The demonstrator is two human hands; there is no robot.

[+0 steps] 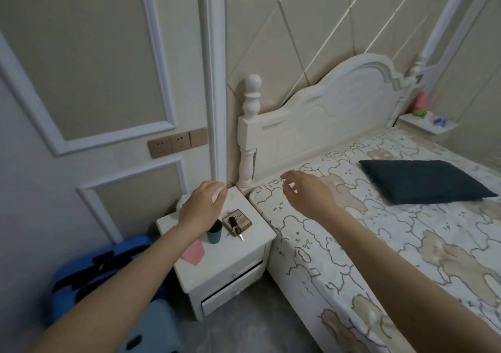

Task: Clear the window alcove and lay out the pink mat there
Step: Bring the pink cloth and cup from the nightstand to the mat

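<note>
Two bare hands reach out with loose, spread fingers and hold nothing: the left hand (pixel 202 206) hangs over the back corner of the white nightstand (pixel 230 268), and the right hand (pixel 306 192) hangs over the bed (pixel 379 244) near its head corner. A teal cup (pixel 214 233) and a key (pixel 235 228) sit on the nightstand. No pink mat shows here.

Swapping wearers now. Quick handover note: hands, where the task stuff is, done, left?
Left hand: open, holds nothing, over the nightstand.
Right hand: open, holds nothing, over the bed corner.
Nightstand holds a cup, a key on a small book and a pink card.
Alcove and pink mat: not in view.
Done: nothing visible.
Left: find the alcove, clear it, lay the mat.
</note>
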